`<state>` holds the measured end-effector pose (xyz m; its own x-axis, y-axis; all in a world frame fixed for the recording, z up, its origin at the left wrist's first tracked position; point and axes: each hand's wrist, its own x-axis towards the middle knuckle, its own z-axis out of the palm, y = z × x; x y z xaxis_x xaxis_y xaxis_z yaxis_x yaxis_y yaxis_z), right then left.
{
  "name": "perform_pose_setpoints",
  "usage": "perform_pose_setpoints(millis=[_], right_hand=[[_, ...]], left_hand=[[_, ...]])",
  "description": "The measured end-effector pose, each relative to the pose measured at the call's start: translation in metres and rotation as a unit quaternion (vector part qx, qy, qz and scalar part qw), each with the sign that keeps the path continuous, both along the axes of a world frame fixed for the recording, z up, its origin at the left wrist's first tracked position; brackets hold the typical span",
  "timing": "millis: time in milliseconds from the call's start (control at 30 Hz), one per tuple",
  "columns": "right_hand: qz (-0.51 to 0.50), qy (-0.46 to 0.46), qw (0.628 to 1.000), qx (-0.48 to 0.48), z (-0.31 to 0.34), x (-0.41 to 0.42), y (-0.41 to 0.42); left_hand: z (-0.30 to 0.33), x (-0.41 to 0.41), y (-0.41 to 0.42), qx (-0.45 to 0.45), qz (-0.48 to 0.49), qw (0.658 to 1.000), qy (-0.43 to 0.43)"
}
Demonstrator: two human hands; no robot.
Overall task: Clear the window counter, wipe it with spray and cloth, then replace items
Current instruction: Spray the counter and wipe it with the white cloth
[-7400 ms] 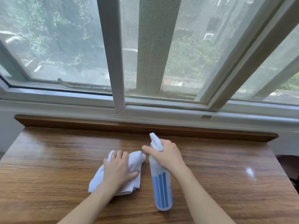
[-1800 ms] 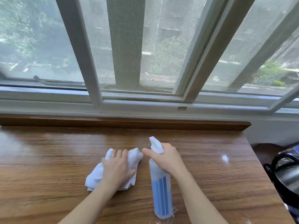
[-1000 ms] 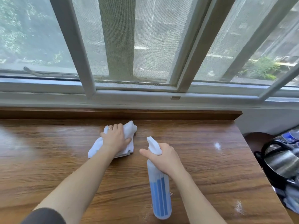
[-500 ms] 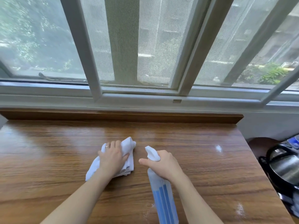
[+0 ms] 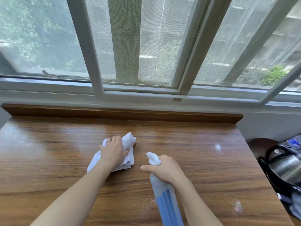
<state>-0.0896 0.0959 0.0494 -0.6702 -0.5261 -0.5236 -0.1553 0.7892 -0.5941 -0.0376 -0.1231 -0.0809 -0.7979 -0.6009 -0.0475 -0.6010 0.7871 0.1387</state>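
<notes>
left hand [image 5: 113,152] pressed flat on crumpled white cloth [image 5: 128,142], glossy wooden counter [image 5: 48,160]; right hand [image 5: 166,169] fingers curled round upright translucent blue-striped spray bottle [image 5: 167,203], near right

Our left hand [image 5: 113,154] lies flat at eleven o'clock, fingers spread; our right hand [image 5: 166,170] curls tight at one o'clock, forefinger extended.

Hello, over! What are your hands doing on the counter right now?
Left hand presses cloth on counter. Right hand grips spray bottle. Nothing in the way.
</notes>
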Motion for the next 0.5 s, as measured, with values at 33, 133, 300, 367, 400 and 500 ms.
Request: perform_pose_setpoints(millis=[33,133,300,367,400,500], right_hand=[[-0.001,-0.004,1.0,0.003,0.001,0.0,0.001],[-0.018,-0.018,0.999,-0.025,0.002,0.0,0.004],[-0.042,0.008,0.997,-0.063,0.005,-0.001,0.005],[-0.04,0.019,0.997,-0.063,0.005,-0.002,0.003],[-0.04,0.02,0.997,-0.064,0.006,-0.004,0.001],[-0.044,0.02,0.997,-0.066,0.007,-0.007,-0.001]], left_hand=[[0.001,0.0,0.001,0.005,0.002,1.0,0.001],[0.0,0.002,0.004,0.003,0.005,1.0,0.009],[-0.004,-0.003,0.002,-0.024,-0.005,1.0,0.015],[-0.006,-0.009,-0.001,-0.036,-0.012,0.999,0.021],[-0.007,-0.014,-0.003,-0.038,-0.012,0.999,0.02],[-0.001,-0.029,-0.006,-0.031,-0.018,0.999,0.021]])
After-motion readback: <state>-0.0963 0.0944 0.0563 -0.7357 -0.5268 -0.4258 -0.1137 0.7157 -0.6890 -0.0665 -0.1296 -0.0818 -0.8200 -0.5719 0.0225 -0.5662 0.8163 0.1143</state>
